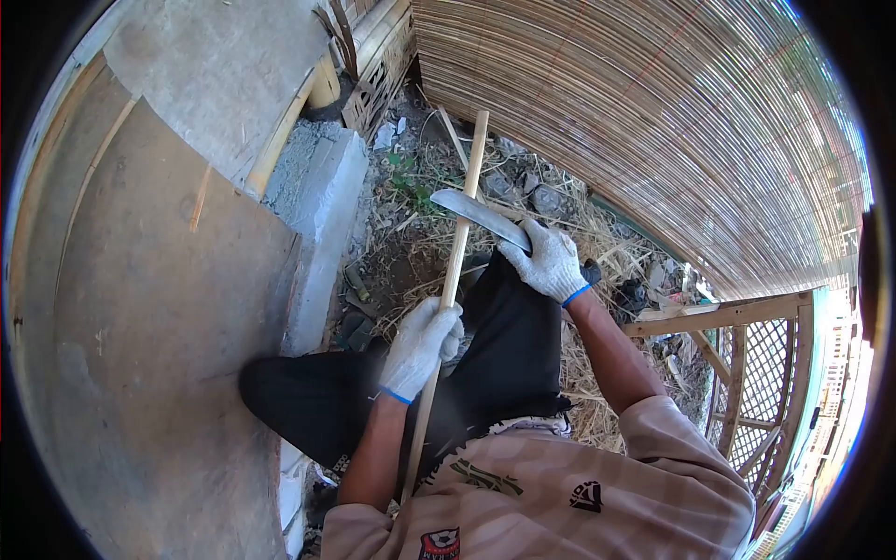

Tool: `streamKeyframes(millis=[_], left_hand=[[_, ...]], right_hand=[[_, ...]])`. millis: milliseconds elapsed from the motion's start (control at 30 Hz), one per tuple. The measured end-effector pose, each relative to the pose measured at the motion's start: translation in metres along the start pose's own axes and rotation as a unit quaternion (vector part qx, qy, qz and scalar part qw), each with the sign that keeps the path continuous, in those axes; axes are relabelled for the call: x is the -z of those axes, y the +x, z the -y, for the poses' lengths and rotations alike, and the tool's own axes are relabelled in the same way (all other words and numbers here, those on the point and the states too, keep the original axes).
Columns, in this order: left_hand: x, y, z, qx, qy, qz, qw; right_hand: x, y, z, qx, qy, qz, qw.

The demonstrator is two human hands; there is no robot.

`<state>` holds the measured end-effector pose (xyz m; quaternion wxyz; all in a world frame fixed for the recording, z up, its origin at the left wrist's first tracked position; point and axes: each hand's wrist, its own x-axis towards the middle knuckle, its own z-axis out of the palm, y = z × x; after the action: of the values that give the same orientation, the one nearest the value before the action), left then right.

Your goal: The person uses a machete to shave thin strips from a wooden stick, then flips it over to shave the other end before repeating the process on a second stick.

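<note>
Hands [422, 347] in knit gloves grip curved blade [481, 217], wooden stick [457, 252].

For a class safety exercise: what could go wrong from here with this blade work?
The knife crosses the wooden stick above the left hand; a slip along the stick might cut through that cloth glove.

The blade could also skid off towards the trousered leg close by.

The stick's lower end lies near the shirt, so a hard push may jab the torso.
</note>
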<state>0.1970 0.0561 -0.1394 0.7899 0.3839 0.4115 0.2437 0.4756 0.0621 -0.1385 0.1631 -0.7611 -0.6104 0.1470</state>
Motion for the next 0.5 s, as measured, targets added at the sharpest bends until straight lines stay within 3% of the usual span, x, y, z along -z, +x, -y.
streamKeyframes(millis=[133, 300, 500], left_hand=[[0.010, -0.011, 0.002, -0.027, -0.023, 0.003, 0.999], [0.025, -0.044, -0.006, 0.044, -0.005, 0.044, 0.998], [0.023, -0.065, 0.007, 0.063, 0.024, -0.007, 0.998]], right_hand=[[0.008, 0.001, -0.003, -0.037, 0.075, 0.039, 0.996], [0.019, 0.001, 0.002, -0.037, 0.072, 0.026, 0.996], [0.005, -0.002, 0.001, -0.056, 0.069, 0.062, 0.994]])
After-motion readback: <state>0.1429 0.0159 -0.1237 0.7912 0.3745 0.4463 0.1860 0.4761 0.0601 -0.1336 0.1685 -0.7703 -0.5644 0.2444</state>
